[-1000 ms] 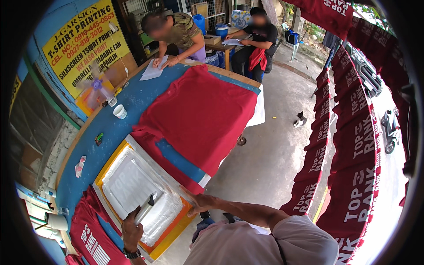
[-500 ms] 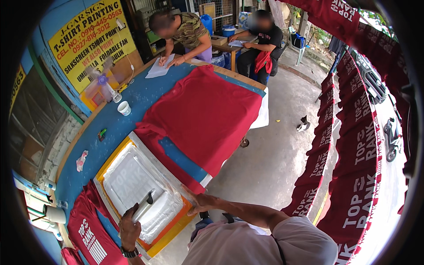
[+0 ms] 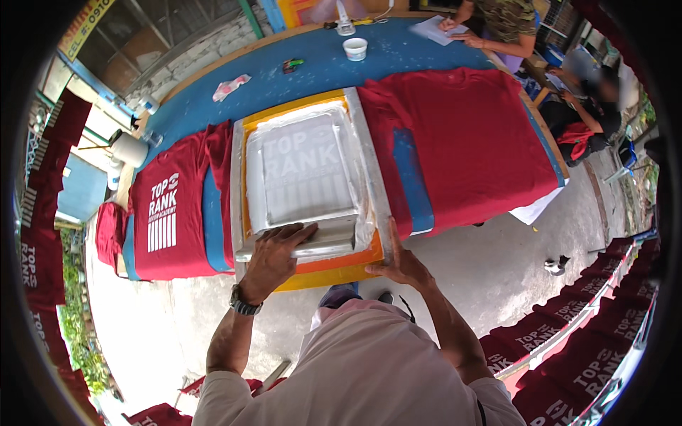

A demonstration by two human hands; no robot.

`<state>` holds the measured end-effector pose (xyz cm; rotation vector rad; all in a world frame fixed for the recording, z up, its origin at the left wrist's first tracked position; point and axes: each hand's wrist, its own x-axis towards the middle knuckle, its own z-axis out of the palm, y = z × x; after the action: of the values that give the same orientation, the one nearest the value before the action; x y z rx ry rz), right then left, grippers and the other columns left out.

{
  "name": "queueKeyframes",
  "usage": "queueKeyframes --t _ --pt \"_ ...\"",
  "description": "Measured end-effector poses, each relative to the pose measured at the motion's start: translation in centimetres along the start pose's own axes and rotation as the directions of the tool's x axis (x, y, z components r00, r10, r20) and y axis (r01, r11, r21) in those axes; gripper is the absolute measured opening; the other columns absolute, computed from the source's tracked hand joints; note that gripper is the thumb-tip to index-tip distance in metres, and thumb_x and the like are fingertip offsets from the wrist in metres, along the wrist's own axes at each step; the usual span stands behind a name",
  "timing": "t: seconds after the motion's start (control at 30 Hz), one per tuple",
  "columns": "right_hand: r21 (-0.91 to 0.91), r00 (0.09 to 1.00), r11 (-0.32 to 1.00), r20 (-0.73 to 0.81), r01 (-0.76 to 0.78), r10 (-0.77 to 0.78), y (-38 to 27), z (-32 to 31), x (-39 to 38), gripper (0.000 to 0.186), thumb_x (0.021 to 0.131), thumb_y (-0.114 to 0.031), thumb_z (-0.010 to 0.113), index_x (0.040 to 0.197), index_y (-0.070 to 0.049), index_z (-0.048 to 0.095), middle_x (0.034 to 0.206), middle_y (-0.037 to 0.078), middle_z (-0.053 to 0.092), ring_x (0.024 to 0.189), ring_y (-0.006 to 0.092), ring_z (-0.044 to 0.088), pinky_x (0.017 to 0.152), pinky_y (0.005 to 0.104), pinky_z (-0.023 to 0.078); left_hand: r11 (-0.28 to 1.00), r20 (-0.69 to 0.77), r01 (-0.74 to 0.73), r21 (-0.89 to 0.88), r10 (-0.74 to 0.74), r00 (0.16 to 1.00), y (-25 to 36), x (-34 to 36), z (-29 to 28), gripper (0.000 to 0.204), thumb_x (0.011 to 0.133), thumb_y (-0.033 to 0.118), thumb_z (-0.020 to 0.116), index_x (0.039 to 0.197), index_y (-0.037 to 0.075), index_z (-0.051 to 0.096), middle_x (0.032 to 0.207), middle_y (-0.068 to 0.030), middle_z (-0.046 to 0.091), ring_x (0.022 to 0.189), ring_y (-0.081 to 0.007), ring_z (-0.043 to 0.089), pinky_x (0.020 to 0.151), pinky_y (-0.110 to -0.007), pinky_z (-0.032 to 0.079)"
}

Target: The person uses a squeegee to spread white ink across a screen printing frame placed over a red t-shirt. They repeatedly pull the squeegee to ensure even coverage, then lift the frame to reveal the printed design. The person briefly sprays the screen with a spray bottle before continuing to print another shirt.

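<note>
A silkscreen frame (image 3: 379, 184) with white ink over its mesh lies on the table, its stencil lettering showing faintly through. My left hand (image 3: 275, 257) is closed round the left part of a squeegee (image 3: 328, 237), which lies across the near end of the screen. My right hand (image 3: 403, 265) grips the frame's near right corner, thumb toward the left and fingers along the side. Left of the frame lies a printed maroon T-shirt (image 3: 168, 220) with white lettering. To the right, a plain maroon T-shirt (image 3: 476, 135) is spread flat.
The blue table (image 3: 266, 92) holds a white tub (image 3: 355, 49), a small green object (image 3: 293, 65) and a crumpled cloth (image 3: 231, 87). Another person's hands (image 3: 465, 34) rest on paper at the far right. Printed maroon shirts (image 3: 568, 334) hang behind on both sides. A cat (image 3: 556, 265) is on the floor.
The view has swung left, facing the screen more squarely. The squeegee has gone from tilted up to lying across the near end. My right hand stays at the frame's corner.
</note>
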<state>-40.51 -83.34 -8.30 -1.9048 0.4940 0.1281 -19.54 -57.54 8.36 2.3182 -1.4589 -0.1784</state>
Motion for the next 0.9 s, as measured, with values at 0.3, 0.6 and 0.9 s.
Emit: queueKeyframes --t 0.3,0.6,0.9 --pt "0.008 0.993 0.993 0.013 -0.114 0.114 -2.1 -0.5 -0.1 0.149 0.082 -0.039 0.094 0.175 -0.009 -0.018 0.155 0.035 0.059 0.138 0.0491 0.065 0.116 0.0492 0.054 0.997 0.003 0.059 0.040 -0.060 0.998 -0.3 -2.5 5.5 0.068 0.087 -0.008 0.061 0.150 0.015 0.068 0.137 -0.0180 0.071 0.127 -0.0364 0.069 0.112 -0.050 0.051" --pt "-0.028 0.995 0.994 -0.015 -0.101 0.101 -3.6 -0.7 -0.3 0.142 0.086 -0.034 0.094 0.176 -0.006 -0.012 0.163 0.036 0.050 0.141 0.0504 0.062 0.116 0.0510 0.054 0.980 -0.094 0.110 0.165 -0.096 0.991 -1.2 -2.9 9.6 0.069 0.087 -0.005 0.067 0.152 0.017 0.065 0.140 -0.0189 0.066 0.134 -0.0376 0.062 0.116 -0.053 0.047" --pt "-0.014 0.987 0.987 0.014 -0.157 0.158 -3.4 -0.8 -0.6 0.142 0.086 -0.042 0.094 0.175 -0.004 -0.010 0.139 0.036 0.069 0.125 0.0537 0.070 0.103 0.0555 0.061 0.980 -0.149 0.112 0.164 -0.088 0.985 -8.7 6.1 10.1 0.066 0.090 -0.003 0.070 0.152 0.019 0.066 0.141 -0.0175 0.065 0.135 -0.0351 0.061 0.118 -0.054 0.043"
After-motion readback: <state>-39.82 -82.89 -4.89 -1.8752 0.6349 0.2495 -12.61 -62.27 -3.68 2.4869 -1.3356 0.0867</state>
